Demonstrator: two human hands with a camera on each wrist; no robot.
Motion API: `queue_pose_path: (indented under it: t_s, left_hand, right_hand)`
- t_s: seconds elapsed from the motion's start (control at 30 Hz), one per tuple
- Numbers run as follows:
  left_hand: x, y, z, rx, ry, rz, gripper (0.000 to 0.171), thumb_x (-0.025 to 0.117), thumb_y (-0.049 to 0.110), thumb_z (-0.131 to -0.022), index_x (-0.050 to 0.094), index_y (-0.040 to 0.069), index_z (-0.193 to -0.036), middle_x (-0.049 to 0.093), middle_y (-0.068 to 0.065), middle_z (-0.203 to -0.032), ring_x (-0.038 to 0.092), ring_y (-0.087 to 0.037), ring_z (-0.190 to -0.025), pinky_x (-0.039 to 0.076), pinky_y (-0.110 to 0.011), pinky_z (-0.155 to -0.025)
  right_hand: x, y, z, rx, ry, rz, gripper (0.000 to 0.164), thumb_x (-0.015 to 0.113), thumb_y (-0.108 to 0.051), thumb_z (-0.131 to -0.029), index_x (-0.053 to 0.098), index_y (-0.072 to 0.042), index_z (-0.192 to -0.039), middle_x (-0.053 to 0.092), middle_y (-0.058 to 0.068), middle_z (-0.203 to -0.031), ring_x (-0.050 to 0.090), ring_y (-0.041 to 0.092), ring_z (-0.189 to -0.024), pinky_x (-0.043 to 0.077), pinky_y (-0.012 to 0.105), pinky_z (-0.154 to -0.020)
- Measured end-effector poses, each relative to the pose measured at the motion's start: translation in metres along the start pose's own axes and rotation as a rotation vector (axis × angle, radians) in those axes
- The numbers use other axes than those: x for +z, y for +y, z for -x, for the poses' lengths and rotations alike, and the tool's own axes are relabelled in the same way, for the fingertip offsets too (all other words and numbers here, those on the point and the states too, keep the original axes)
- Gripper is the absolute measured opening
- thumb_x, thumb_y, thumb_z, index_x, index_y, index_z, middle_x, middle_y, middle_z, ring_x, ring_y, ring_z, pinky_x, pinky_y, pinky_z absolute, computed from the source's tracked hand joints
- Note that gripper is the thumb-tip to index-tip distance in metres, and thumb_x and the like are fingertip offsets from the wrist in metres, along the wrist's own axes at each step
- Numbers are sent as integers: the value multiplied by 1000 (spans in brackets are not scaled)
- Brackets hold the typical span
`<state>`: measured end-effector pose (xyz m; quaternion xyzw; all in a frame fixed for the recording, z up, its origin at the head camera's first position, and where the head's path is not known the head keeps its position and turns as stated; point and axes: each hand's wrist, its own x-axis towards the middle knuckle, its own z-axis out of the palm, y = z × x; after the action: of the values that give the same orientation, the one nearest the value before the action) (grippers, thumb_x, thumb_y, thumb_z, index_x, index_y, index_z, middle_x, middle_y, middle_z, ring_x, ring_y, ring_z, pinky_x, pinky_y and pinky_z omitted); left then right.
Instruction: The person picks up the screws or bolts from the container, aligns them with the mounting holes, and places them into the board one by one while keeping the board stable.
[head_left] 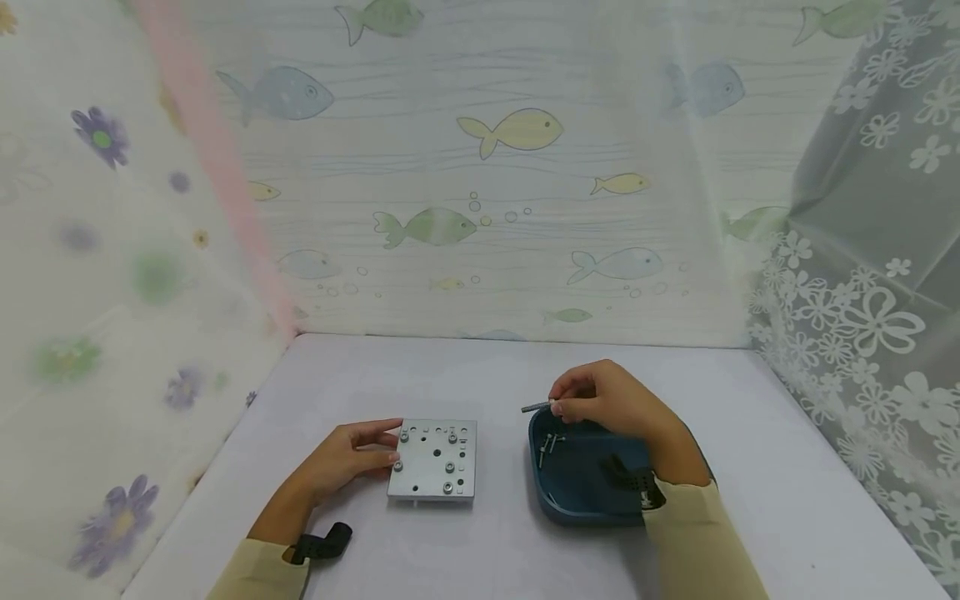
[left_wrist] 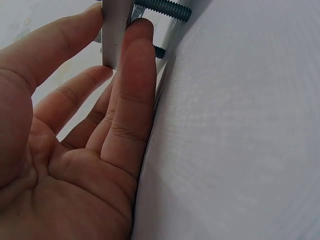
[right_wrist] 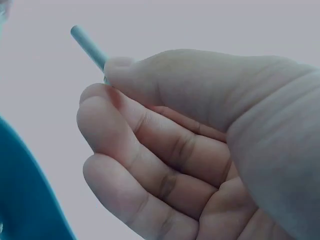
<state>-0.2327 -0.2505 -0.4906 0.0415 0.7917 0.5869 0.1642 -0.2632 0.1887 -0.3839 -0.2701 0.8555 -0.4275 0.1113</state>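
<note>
A square silver metal plate [head_left: 426, 479] with holes and several socket-head screws stands just above the white table. My left hand [head_left: 358, 450] grips its left edge, thumb on one face and fingertips behind the other. In the left wrist view, threaded screw ends [left_wrist: 172, 10] stick out from the plate's underside beside those fingers. Over the far left rim of a dark blue tray [head_left: 592, 518], my right hand [head_left: 611, 400] pinches a threaded screw [right_wrist: 89, 46] between thumb and fingertips. The screw's shank points left; its other end is hidden in the fingers.
Inside the tray, several small screws [head_left: 550, 446] lie near its left wall. A white cloth covers the table [head_left: 495, 550]. Fish-printed curtain [head_left: 517, 250] hangs behind, with flowered fabric at both sides.
</note>
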Motion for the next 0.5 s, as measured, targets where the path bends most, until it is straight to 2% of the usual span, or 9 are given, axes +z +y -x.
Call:
queue_pose_path:
  t_s: [0.1, 0.2, 0.33, 0.5]
  left_hand:
    - [-1, 0, 0, 2, 0, 0, 69, 85, 27, -87, 57, 20, -149, 63, -15, -137, 70, -23, -111, 64, -34, -87]
    - [-1, -1, 1, 4, 0, 0, 69, 85, 26, -87, 57, 20, -149, 63, -16, -137, 70, -24, -111, 64, -34, -87]
    - [-2, -1, 1, 11, 1, -8, 68, 85, 26, -87, 58, 19, -149, 63, -16, -137, 70, -24, -111, 64, -34, -87]
    - [-1, 0, 0, 6, -1, -15, 68, 85, 26, -87, 58, 19, -149, 63, -16, -137, 70, -24, -111, 64, -34, -87]
  right_hand:
    - [2, -8, -4, -24, 24, -26, 19, 77, -25, -95, 76, -10, -107, 76, 16, -98, 75, 28, -87, 63, 28, -80]
    - [7, -18, -9, -45, 40, -17, 16, 77, -26, -95, 76, -15, -106, 77, 10, -97, 75, 25, -86, 63, 29, -81]
    - [19, -31, -16, -66, 79, 16, 10, 76, -26, -95, 75, -20, -103, 76, 0, -92, 75, 28, -85, 62, 30, -80]
    - [37, -41, -21, -66, 92, 36, 6, 75, -25, -97, 74, -24, -102, 75, -3, -92, 73, 21, -84, 62, 30, -79]
